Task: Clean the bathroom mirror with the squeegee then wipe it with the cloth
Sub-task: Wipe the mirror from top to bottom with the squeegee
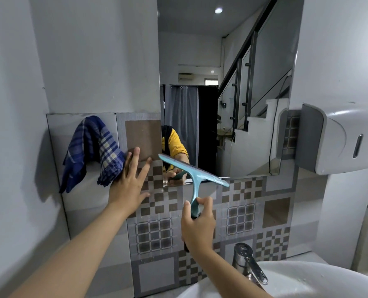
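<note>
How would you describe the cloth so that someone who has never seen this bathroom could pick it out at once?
Start at the mirror and look left of its lower corner, to the tiled wall. The cloth hangs there, draped in folds beside the left hand. It is the only soft thing in view: dark blue with a pale check, unlike the hard turquoise squeegee in the right hand.

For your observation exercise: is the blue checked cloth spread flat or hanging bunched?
Hanging bunched. The cloth droops in folds from one high point on the tiled wall, beside the left hand.

Two hands (129,179), one squeegee (192,175), one cloth (93,147), one mirror (221,82), one tap (246,263).
</note>
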The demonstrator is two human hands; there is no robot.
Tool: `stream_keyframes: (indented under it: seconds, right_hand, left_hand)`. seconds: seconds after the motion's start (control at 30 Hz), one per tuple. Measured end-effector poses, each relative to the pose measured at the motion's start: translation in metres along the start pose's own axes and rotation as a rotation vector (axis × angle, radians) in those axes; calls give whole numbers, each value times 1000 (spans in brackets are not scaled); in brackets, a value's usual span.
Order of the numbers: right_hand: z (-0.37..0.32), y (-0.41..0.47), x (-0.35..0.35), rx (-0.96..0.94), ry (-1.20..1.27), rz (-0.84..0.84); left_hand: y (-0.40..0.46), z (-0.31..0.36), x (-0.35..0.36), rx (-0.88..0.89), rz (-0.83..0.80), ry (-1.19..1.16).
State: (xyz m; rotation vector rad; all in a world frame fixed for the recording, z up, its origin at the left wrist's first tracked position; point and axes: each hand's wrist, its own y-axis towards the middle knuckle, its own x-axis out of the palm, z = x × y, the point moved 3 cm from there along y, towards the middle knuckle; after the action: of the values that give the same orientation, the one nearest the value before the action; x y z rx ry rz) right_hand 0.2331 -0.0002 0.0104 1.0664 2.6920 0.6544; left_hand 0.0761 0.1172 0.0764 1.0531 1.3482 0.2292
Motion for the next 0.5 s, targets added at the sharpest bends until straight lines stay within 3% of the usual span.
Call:
stream_keyframes:
  seconds: [0.2,0.37,0.5]
  right_hand:
    - [16,-4,-15,-112,-147,-34]
    - [24,-10,-33,-90,-205,-185]
    - [15,-7,-47,-115,-201,-183]
  left_hand:
    - [-1,0,-1,11,19,-6]
    - [-1,-3,1,17,33,7]
    - [-1,-4,2,15,19,19]
